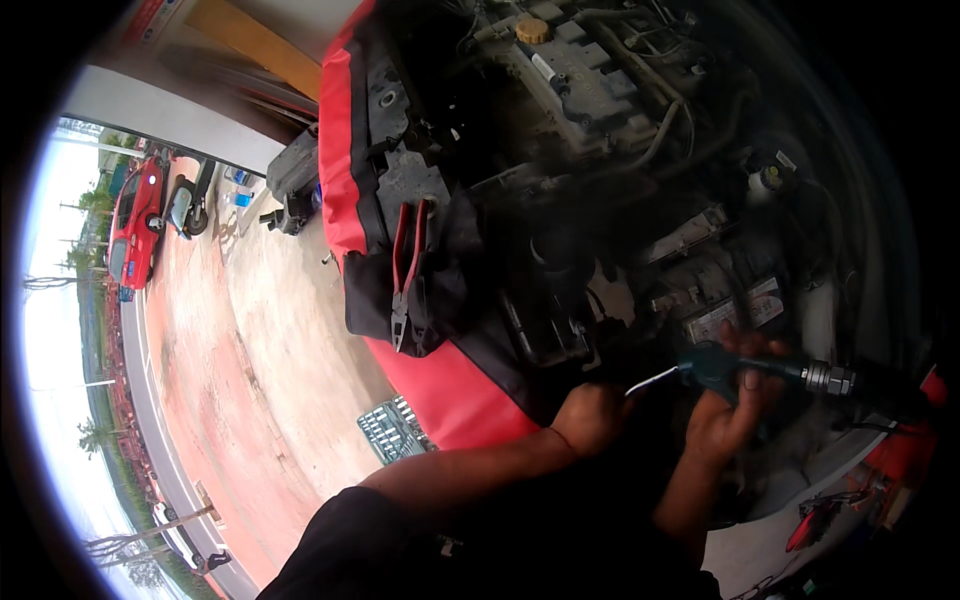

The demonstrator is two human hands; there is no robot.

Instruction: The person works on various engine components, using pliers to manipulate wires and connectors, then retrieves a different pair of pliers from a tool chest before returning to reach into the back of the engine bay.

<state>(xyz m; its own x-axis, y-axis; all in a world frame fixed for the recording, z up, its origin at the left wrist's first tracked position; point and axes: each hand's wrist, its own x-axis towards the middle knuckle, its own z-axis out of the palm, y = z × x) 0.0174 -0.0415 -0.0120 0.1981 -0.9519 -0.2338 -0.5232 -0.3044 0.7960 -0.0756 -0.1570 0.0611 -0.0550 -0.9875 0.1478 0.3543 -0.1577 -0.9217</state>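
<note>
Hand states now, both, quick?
Left hand: appears curled by the bent silver nozzle; fingers hidden, can't tell whether it grips anything.
Right hand: closed, holding the green air blow gun.

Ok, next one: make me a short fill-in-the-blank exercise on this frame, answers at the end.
1. The green tool is held in the ____.
2. Its thin metal nozzle points toward the ____.
3. The pliers lying on the black cloth have ____ handles.

Missing words: right hand; left hand; red.
</note>
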